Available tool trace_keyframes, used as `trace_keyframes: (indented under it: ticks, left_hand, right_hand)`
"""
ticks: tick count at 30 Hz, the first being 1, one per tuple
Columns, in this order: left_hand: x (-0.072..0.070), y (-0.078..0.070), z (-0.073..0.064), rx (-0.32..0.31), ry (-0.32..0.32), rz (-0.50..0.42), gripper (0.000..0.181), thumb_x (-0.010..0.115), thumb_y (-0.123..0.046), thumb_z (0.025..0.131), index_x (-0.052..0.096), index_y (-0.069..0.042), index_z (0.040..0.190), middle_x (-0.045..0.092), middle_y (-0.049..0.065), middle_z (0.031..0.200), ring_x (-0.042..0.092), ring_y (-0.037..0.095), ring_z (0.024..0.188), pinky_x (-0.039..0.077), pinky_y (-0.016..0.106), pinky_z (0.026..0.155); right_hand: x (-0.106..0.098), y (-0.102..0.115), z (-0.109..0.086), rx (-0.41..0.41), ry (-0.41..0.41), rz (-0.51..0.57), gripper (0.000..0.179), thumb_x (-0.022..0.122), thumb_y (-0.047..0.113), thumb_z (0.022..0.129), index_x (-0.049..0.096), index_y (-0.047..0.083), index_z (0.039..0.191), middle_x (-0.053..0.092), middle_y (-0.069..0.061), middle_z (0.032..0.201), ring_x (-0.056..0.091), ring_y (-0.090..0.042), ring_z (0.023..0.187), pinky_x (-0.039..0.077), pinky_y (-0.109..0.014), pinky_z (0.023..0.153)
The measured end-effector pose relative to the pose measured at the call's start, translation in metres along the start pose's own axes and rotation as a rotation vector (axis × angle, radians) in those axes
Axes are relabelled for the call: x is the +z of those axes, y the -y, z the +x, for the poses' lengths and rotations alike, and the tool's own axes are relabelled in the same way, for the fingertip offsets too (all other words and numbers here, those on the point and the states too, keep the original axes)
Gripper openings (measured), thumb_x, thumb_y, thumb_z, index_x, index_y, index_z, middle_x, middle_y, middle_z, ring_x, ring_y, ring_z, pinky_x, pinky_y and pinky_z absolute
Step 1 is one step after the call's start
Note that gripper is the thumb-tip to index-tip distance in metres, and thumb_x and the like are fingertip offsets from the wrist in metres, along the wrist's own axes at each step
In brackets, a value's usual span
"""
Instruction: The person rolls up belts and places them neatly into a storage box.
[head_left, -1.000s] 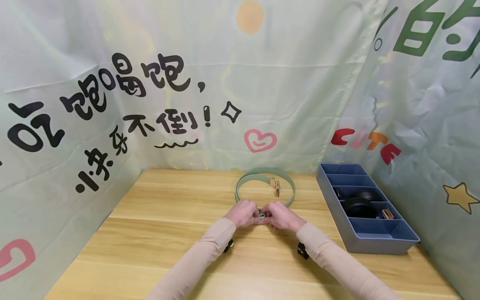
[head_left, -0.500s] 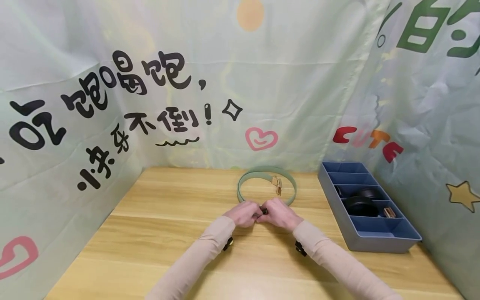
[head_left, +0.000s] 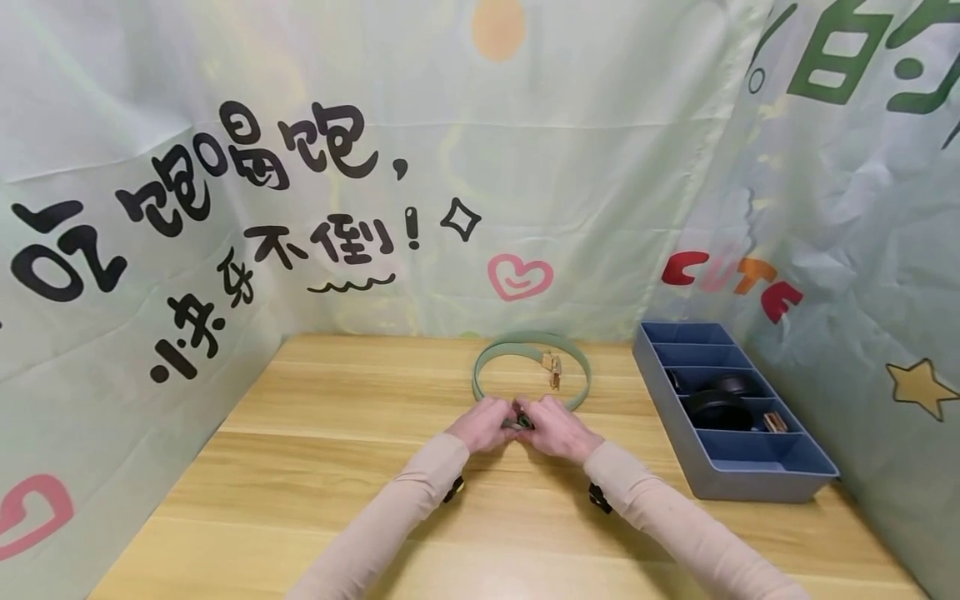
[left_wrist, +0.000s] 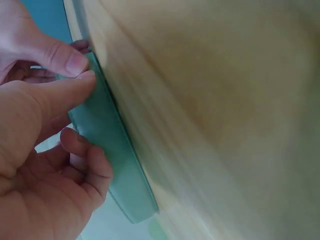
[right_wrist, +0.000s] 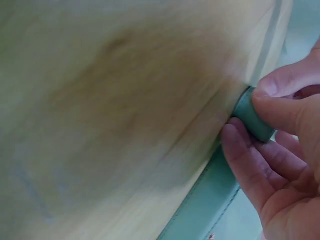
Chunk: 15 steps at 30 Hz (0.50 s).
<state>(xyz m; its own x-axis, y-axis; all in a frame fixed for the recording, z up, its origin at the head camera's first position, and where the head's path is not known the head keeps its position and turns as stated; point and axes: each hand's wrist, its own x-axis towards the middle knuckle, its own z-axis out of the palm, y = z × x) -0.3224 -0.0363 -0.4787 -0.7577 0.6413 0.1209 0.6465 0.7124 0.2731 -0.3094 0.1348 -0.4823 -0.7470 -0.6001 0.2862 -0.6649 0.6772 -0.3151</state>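
Note:
A green belt (head_left: 480, 367) with stitched edges lies in a loop on the table, and its gold-coloured buckle (head_left: 553, 372) rests inside the loop. At the near side both hands meet on the belt's free end, which is curled into a small roll (right_wrist: 251, 117). My left hand (head_left: 482, 425) pinches the strap between thumb and fingers, its other fingers curled beside it. Thumb and fingers of my right hand (head_left: 561, 429) grip the roll. In the left wrist view a flat stretch of strap (left_wrist: 117, 155) runs past the fingers; the fingers partly hide the roll.
To the right stands a blue-grey divided box (head_left: 765, 487). Its compartments hold black coiled things (head_left: 716, 410) and a small gold-coloured piece (head_left: 775, 422). The wooden table (head_left: 322, 467) meets printed cloth walls (head_left: 420, 317) at the back and sides.
Both hands have shifted their fingers slightly on the rolled belt end, and the roll has turned between them. The belt loop, buckle and box stay in place.

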Motion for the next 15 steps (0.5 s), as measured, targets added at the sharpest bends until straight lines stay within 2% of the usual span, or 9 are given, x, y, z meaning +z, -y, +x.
trace_keyframes:
  ticks: [3,5,11,15]
  left_hand:
    - [0.0002,-0.0009,0.0,-0.009,-0.007,-0.001,0.021,0.075,-0.022,0.087,0.066,-0.015,0.07,0.06,-0.007,0.068,0.048,0.008,0.065,0.04,0.02,0.061]
    - [0.0001,-0.0023,0.0008,-0.034,-0.007,-0.015,0.018,0.078,-0.023,0.085,0.068,-0.015,0.072,0.064,-0.007,0.071,0.051,0.007,0.066,0.042,0.02,0.062]
    - [-0.0017,-0.0077,0.0044,-0.138,-0.013,-0.058,0.01,0.084,-0.025,0.077,0.076,-0.019,0.075,0.074,-0.006,0.083,0.058,0.008,0.072,0.047,0.023,0.068]
    - [-0.0011,-0.0097,0.0039,-0.192,-0.037,-0.072,0.015,0.083,-0.032,0.077,0.077,-0.019,0.074,0.073,-0.004,0.081,0.055,0.009,0.069,0.045,0.022,0.065]
  right_hand:
    - [-0.0015,0.0004,-0.0003,0.005,0.011,0.009,0.035,0.078,0.018,0.083,0.051,0.01,0.104,0.065,-0.002,0.074,0.052,-0.004,0.055,0.045,-0.018,0.051]
    - [-0.0023,-0.0001,-0.0004,0.017,0.021,0.024,0.036,0.079,0.017,0.082,0.049,0.011,0.102,0.065,-0.002,0.076,0.055,-0.005,0.059,0.046,-0.018,0.055]
    - [-0.0033,-0.0006,-0.0006,0.08,0.01,0.071,0.022,0.082,0.016,0.077,0.062,0.01,0.085,0.067,0.001,0.076,0.059,-0.007,0.066,0.049,-0.019,0.06]
    - [-0.0011,0.0031,-0.0039,0.062,-0.051,-0.006,0.011,0.082,0.018,0.077,0.073,0.012,0.08,0.068,0.001,0.076,0.059,-0.009,0.066,0.048,-0.021,0.06]
